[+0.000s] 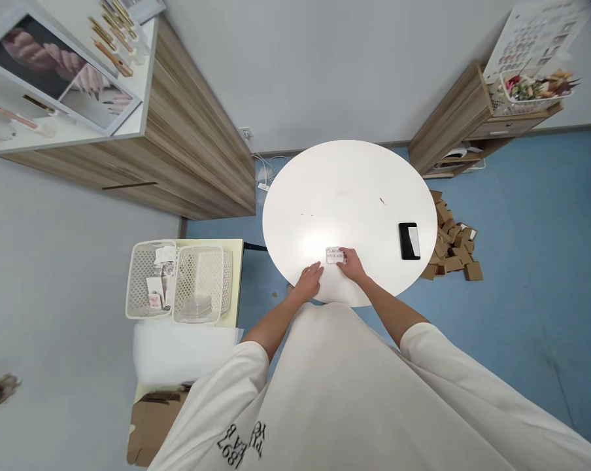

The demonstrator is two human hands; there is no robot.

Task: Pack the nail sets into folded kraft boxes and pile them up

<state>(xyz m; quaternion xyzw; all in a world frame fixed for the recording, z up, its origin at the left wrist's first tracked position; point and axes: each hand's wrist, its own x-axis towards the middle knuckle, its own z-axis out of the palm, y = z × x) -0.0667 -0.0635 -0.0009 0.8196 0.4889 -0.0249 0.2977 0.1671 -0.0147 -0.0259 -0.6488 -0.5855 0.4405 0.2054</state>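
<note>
A small clear plastic case (334,255) with rows of small pale pieces in it lies near the front of the round white table (344,186). My right hand (353,265) has its fingers closed on the right end of this case. To the left of it, my left hand (308,282) rests on the tabletop near the front edge, fingers stretched out, holding nothing. A narrow gap separates the left fingertips from the case. The pieces inside are too small to make out well.
A black-and-white flat object (409,241) lies on the table's right side. White perforated baskets (201,252) stand on a side table at left. Brown cartons (453,252) are heaped on the floor at right. Wooden cabinets (192,150) flank the table.
</note>
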